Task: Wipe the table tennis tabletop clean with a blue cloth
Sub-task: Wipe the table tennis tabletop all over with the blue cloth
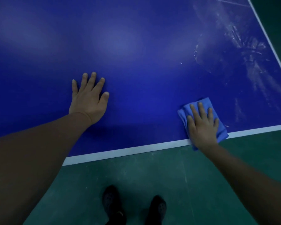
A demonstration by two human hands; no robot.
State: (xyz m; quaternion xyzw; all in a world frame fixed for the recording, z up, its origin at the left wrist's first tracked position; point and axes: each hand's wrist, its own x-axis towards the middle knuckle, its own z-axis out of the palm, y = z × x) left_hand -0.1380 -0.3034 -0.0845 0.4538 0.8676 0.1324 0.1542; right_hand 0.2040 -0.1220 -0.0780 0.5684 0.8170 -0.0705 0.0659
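The dark blue table tennis tabletop (136, 54) fills the upper part of the view, edged by a white line (120, 154) along its near side. A folded blue cloth (206, 103) lies at the near edge, right of centre, one corner hanging past the line. My right hand (201, 125) presses flat on the cloth with straight fingers. My left hand (89, 96) rests palm down on the bare tabletop, fingers spread, well to the left of the cloth. White smears and streaks (250, 57) cover the tabletop's right part, beyond the cloth.
Green floor (169, 184) lies below the table's near edge and past its right side line (269, 39). My two dark shoes (113, 202) stand on the floor close to the table.
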